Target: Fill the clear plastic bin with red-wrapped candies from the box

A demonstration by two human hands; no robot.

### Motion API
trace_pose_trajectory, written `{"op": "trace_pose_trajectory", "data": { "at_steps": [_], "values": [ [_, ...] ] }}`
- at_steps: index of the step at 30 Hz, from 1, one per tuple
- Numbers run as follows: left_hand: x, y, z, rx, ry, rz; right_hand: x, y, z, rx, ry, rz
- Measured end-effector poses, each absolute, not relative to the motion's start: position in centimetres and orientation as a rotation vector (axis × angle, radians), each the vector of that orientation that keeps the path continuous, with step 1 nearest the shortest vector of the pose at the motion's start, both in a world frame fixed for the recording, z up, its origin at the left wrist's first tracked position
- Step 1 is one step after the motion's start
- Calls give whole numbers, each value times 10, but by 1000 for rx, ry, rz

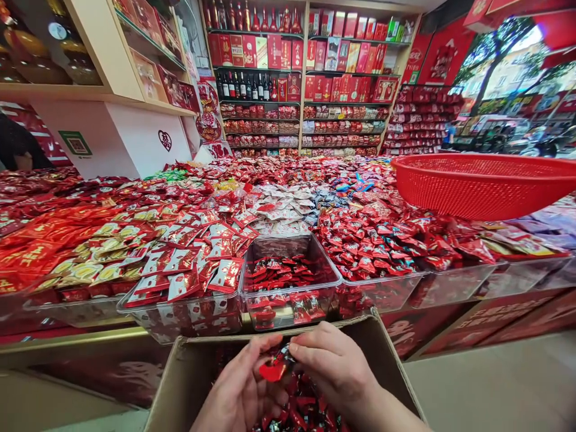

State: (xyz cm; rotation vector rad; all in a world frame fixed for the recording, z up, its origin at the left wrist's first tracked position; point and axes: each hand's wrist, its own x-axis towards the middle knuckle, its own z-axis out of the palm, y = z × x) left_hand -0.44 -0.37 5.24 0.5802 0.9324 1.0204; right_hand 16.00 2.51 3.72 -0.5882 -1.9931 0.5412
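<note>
A red and black wrapped candy [274, 367] is between my two hands, over an open cardboard box [186, 369]. My right hand [337, 366] pinches its dark end between thumb and fingers. My left hand [240, 387] is curled around its other side, palm facing inward. Beneath my hands, more red wrapped candies [303, 405] lie in the box, partly hidden by my wrists. Just beyond the box's far edge stands a clear plastic bin [335, 277], with similar red candies [281, 273] lying low inside.
Heaped bins of packets flank the middle bin: red-and-white packets [184, 270] to the left, red candies [360, 246] to the right. A red plastic basket [477, 195] rests on the goods at right. Shelves [306, 72] of bottles and boxes line the back.
</note>
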Motion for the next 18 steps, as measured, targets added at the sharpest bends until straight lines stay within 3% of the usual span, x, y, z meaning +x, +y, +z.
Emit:
{"op": "trace_pose_trajectory", "data": {
  "at_steps": [3,9,18],
  "values": [
    [0,-6,57,706,1032,1100,157,21,39,-672,-1863,713],
    [6,-6,55,960,1168,1152,147,14,38,-892,-1209,1581],
    [7,-13,27,900,1132,1199,140,7,27,-944,-1081,1713]
  ]
}}
